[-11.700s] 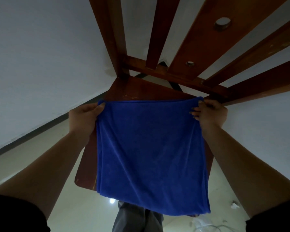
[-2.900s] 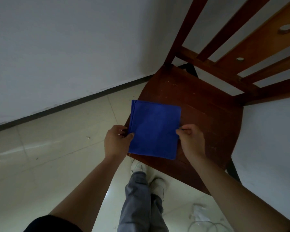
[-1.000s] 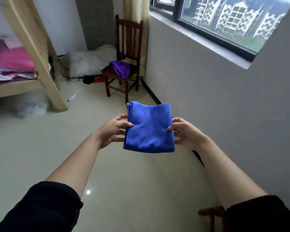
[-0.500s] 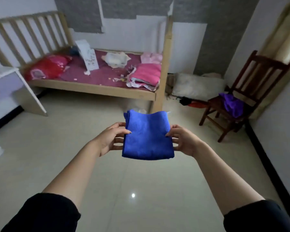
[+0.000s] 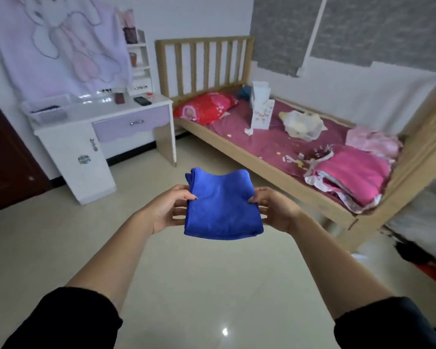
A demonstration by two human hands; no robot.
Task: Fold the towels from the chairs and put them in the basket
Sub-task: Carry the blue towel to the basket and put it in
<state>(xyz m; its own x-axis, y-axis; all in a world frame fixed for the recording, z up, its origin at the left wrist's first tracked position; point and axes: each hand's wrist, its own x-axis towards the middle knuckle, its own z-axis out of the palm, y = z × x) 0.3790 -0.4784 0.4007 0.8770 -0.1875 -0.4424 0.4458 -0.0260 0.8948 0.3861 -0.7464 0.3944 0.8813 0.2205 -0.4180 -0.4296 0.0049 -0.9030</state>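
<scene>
We hold the folded blue towel between our fingers, left hand and right hand each pinching a side edge, thumbs on top. The white basket sits well beyond them, up-left.

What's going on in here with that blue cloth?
A person holds a blue towel, already folded into a small square, out over the floor. The left hand pinches its left edge and the right hand its right. A white basket sits on the desk ahead to the left; the towel is not in it yet.
</scene>
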